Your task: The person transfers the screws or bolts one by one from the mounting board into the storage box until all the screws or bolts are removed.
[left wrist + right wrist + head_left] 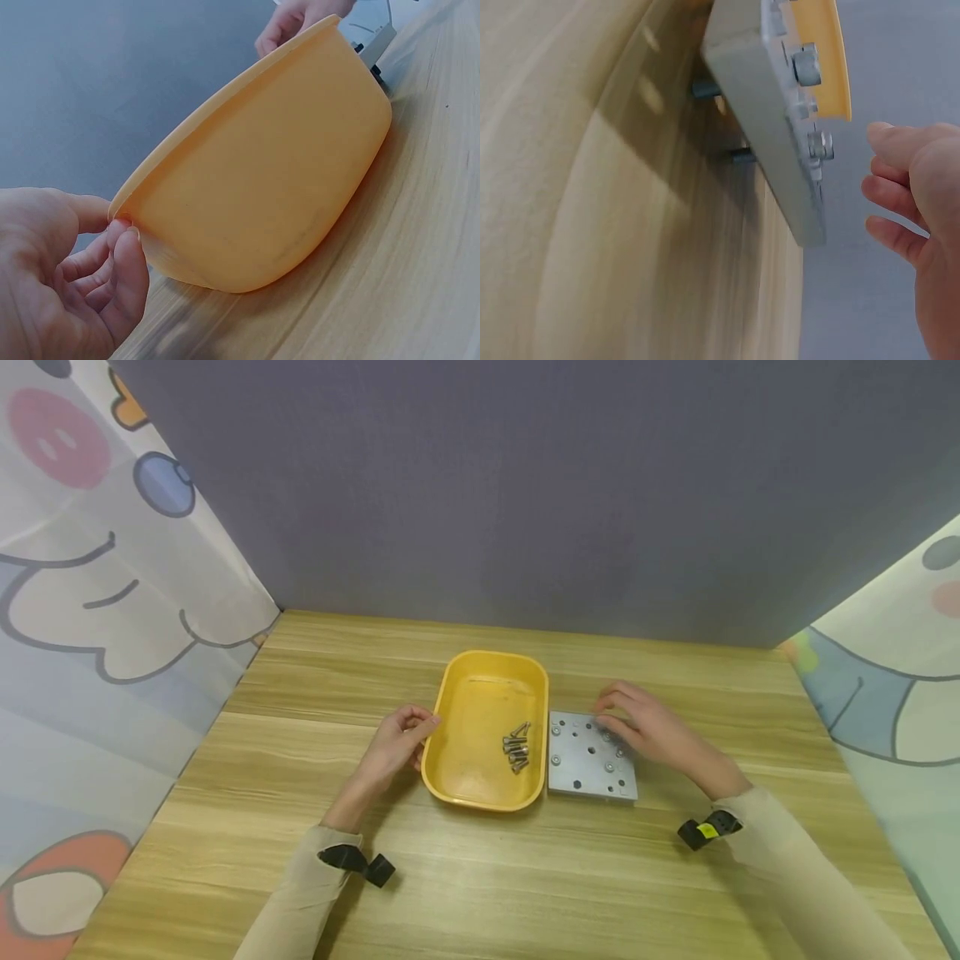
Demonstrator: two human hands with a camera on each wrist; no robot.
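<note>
My left hand (390, 745) pinches the left rim of a yellow plastic tray (467, 727) between thumb and fingers; the left wrist view shows this grip on the tray's lip (217, 105). Several metal bolts (516, 748) lie in a small heap at the tray's right side. Directly right of the tray is a silver metal plate (573, 770) with holes and several bolt heads. Over its upper right part hovers my right hand (648, 727), fingers loosely bent, nothing visible in them. In the right wrist view, bolt shanks (742, 155) stick out below the plate, beside a bolt head (807, 67).
The wooden table (480, 877) carries the tray and plate near its middle. A dark grey panel (480, 510) stands along the back edge. Printed cartoon curtains (127, 718) hang at both sides.
</note>
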